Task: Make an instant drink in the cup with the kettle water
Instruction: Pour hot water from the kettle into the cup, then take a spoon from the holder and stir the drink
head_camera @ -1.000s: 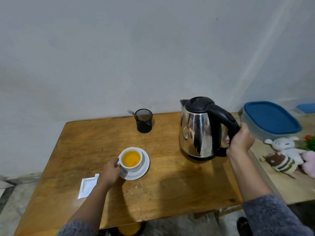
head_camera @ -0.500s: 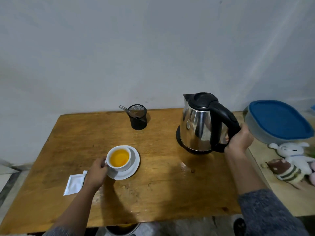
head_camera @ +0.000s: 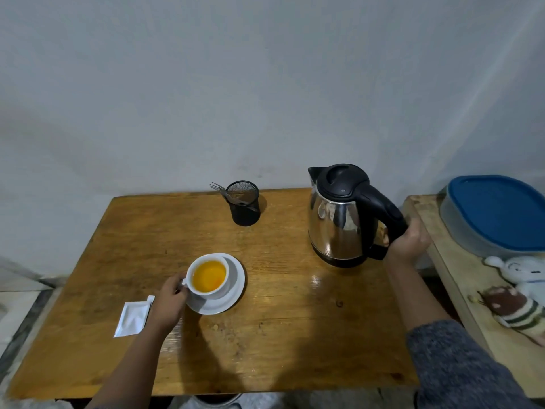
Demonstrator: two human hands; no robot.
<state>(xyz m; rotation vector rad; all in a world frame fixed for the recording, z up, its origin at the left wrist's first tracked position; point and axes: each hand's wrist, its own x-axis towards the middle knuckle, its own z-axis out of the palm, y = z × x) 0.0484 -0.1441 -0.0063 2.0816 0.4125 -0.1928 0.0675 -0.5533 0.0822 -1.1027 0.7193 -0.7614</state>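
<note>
gripping the cup [head_camera: 208,276] handle, left fingers [head_camera: 177,286]; right hand [head_camera: 408,243] holds kettle [head_camera: 339,219].

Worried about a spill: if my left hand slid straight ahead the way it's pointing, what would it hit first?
The left hand already touches the white cup of orange drink at its handle, so it would push that cup across its white saucer first.

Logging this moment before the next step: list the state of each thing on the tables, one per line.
White ceramic cup: upright on saucer, filled with orange drink, handle held by left hand.
Steel kettle with black lid: upright on the wooden table, lid shut, handle gripped by right hand.
White paper sachet: lying flat.
Black mesh holder: upright, cutlery inside.
Blue-lidded container: closed.
</note>
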